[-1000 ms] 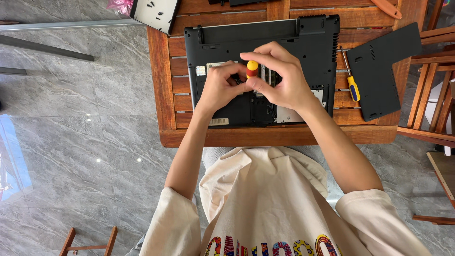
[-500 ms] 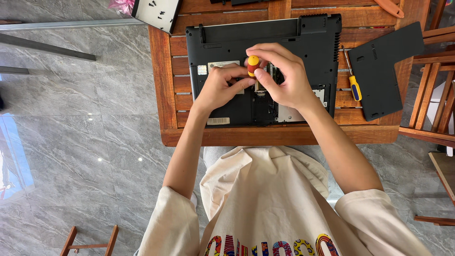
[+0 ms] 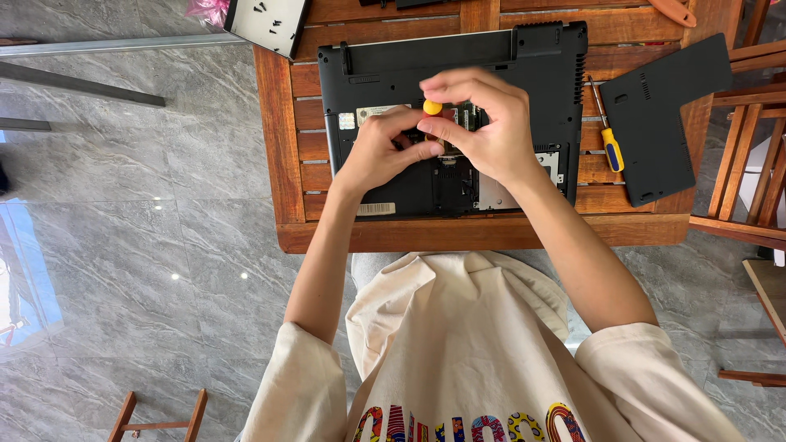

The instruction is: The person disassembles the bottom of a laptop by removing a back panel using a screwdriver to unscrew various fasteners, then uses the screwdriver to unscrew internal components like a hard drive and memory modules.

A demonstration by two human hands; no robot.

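Note:
A black laptop [image 3: 458, 61] lies bottom-up on a slatted wooden table [image 3: 286, 147], with an open bay showing its inner parts. Over that bay stands a small screwdriver [image 3: 432, 107] with a yellow and red handle, held upright. My right hand [image 3: 487, 127] pinches the handle from the right with thumb and fingers. My left hand [image 3: 378, 154] comes in from the left, its fingertips closed around the lower part of the same tool. The tip and the spot it touches are hidden by my fingers.
A black cover panel [image 3: 665, 115] lies on the table's right end, with a blue-and-yellow screwdriver [image 3: 610, 141] beside the laptop. A white tray [image 3: 270, 20] with small dark screws sits at the far left corner. Wooden chair frames [image 3: 749, 147] stand to the right; grey tile floor lies to the left.
Both hands stay over the same spot on the laptop. My right fingers have shifted slightly around the screwdriver handle.

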